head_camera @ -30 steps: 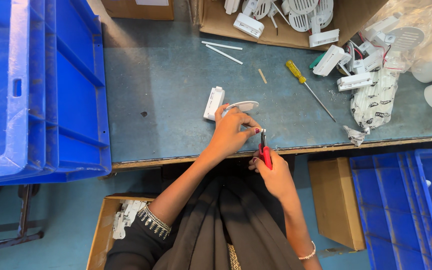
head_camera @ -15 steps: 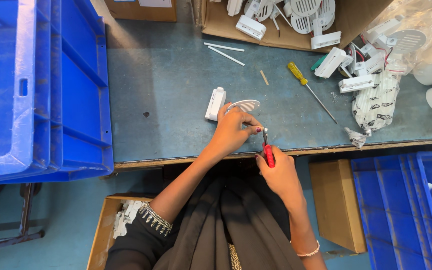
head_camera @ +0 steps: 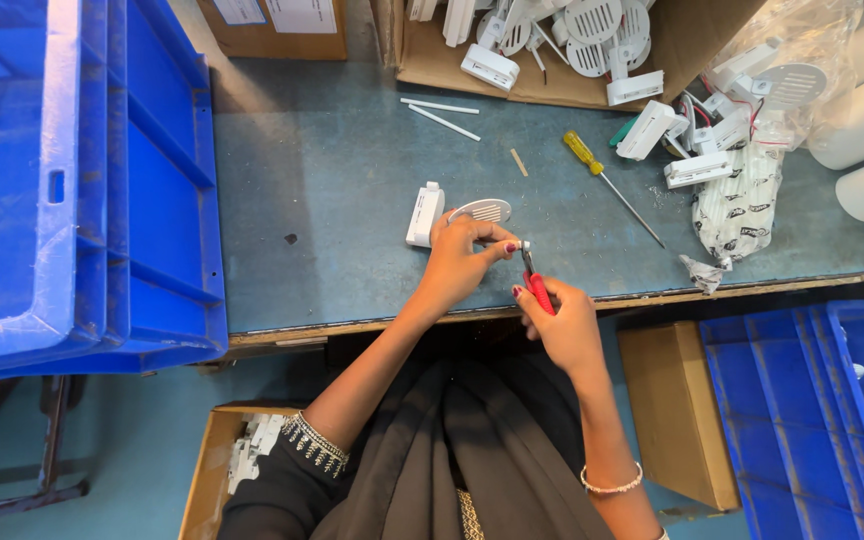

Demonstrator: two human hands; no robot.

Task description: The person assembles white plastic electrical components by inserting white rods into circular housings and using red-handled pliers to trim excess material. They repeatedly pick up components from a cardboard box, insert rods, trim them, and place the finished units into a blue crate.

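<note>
Left hand: the left hand (head_camera: 459, 262) is closed around a small white plastic part (head_camera: 480, 211), its round slotted grille showing above the fingers; it is held just over the counter (head_camera: 332, 200) near the front edge, apparently so the part stays steady for the tool.
Right hand: the right hand (head_camera: 564, 325) is wrapped around red-handled pliers (head_camera: 535, 282), whose dark nose points up to a small white piece pinched at the left fingertips.
Why held so: both hands meet close to the body, which looks like a way of bracing fine work on the part's end.
Beside the part: a white rectangular housing (head_camera: 424, 214) lies on the counter, touching or just beside the left fingers.
Spare tool: a yellow-handled screwdriver (head_camera: 612, 186) lies to the right, well apart from the hands.
Supply: a cardboard box (head_camera: 562, 60) of white grilles and housings sits at the back; a clear bag (head_camera: 752, 120) of similar parts with wires sits at the right.
Loose bits: two thin white sticks (head_camera: 442, 112) lie near the box.
In the way: large blue crates (head_camera: 72, 180) crowd the counter's left side; another blue crate (head_camera: 822, 410) stands below on the right.
</note>
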